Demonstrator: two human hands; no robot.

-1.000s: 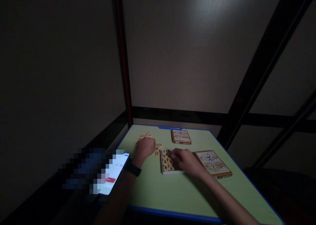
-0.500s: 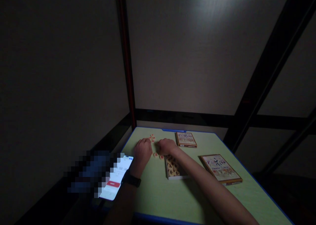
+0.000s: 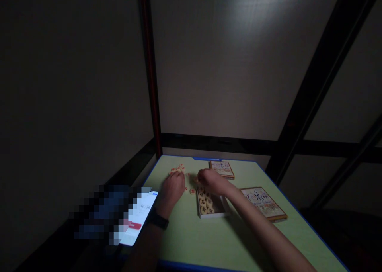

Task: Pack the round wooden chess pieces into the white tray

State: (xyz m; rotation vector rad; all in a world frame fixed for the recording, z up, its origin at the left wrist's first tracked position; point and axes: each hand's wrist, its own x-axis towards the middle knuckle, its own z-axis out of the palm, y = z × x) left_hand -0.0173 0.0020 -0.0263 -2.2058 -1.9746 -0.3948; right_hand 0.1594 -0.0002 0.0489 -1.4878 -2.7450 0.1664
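Observation:
My left hand (image 3: 174, 187), with a dark band at the wrist, rests at the near edge of a loose cluster of red-marked Chinese chess pieces (image 3: 180, 167). Its fingers are curled down; what lies under them is hidden. My right hand (image 3: 211, 180) is closed in a pinch over the far end of an open white box (image 3: 213, 215), with what looks like a Chinese chess piece (image 3: 197, 180) at its fingertips. Dark-marked pieces (image 3: 205, 203) lie in rows along the box's left side. One red-marked piece (image 3: 192, 191) lies just left of the box.
Two printed Chinese chess box covers lie on the green table (image 3: 191, 240): a smaller one (image 3: 223, 169) behind my right hand and a larger one (image 3: 262, 203) to the right. A lit phone (image 3: 139, 220) is at the left edge. Walls stand close behind and left.
My right hand has shifted from the loose red-marked pieces to over the box's far end. The left hand has slid slightly, and more red-marked pieces show beyond it.

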